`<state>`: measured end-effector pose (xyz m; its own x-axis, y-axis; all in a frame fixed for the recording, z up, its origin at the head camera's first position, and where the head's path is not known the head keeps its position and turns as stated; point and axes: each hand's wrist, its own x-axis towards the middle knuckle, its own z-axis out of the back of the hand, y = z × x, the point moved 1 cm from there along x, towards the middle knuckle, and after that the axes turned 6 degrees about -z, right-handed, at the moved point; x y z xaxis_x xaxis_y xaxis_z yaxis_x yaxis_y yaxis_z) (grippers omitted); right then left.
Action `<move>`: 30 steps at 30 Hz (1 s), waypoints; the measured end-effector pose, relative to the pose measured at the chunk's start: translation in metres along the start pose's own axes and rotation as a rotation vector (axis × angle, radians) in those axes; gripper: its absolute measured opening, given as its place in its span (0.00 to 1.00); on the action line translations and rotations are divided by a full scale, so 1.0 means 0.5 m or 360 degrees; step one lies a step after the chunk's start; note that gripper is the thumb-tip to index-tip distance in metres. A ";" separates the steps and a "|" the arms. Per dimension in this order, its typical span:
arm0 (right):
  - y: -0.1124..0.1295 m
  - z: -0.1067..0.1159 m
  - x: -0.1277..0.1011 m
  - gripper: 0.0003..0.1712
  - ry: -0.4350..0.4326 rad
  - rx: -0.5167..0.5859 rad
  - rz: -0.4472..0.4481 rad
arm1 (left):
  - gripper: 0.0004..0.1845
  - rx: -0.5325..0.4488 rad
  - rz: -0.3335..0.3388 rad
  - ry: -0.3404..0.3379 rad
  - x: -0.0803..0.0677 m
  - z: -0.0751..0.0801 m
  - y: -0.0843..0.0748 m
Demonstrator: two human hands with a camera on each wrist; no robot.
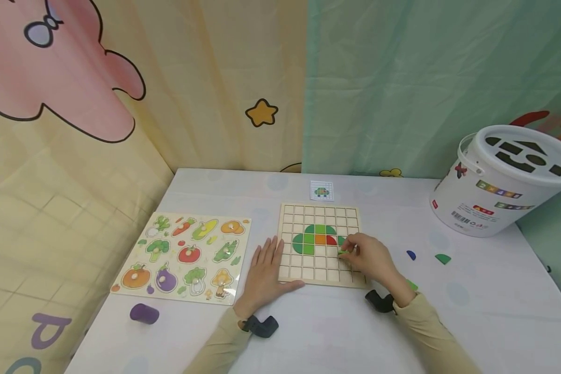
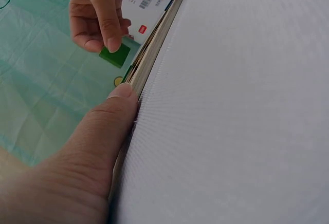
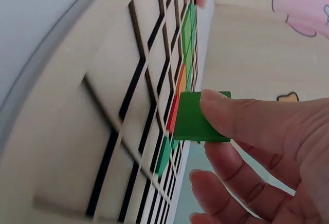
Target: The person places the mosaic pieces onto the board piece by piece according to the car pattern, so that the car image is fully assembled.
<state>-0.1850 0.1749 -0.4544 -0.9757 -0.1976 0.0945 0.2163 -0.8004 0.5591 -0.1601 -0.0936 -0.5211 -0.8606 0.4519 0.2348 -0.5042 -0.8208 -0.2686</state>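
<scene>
A wooden grid board (image 1: 299,272) lies on the table with several green pieces, one orange square (image 1: 320,239) and one red piece (image 1: 331,240) set in its cells. My left hand (image 1: 264,275) lies flat at the board's left front corner, fingers straight; its thumb (image 2: 105,126) touches the front edge. Over the board's right side my right hand (image 1: 371,259) pinches a green square tile (image 3: 190,118) between thumb and fingers. The tile is held tilted above the grid in the right wrist view. Near it, a darker green piece (image 1: 341,240) sits in the grid.
A picture card (image 1: 321,191) lies behind the board. Left stand a vegetable puzzle board (image 1: 201,259) and a purple cylinder (image 1: 144,313). To the right are a blue piece (image 1: 411,255), a green piece (image 1: 443,258), a light green piece (image 1: 412,284) by the right wrist and a white bucket (image 1: 486,192).
</scene>
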 end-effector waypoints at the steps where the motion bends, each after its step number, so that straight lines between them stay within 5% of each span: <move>1: 0.006 -0.004 0.003 0.09 0.0010 0.0003 0.0006 | 0.60 0.0003 0.0000 -0.0001 0.000 0.000 0.000; 30: 0.058 -0.065 0.046 0.04 0.0042 -0.0062 -0.0035 | 0.60 -0.0013 0.0033 0.0040 0.001 0.003 -0.001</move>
<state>-0.1998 0.1286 -0.4629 -0.9791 -0.1943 0.0609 0.1968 -0.8258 0.5285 -0.1600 -0.0936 -0.5192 -0.8723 0.4437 0.2057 -0.4869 -0.8270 -0.2810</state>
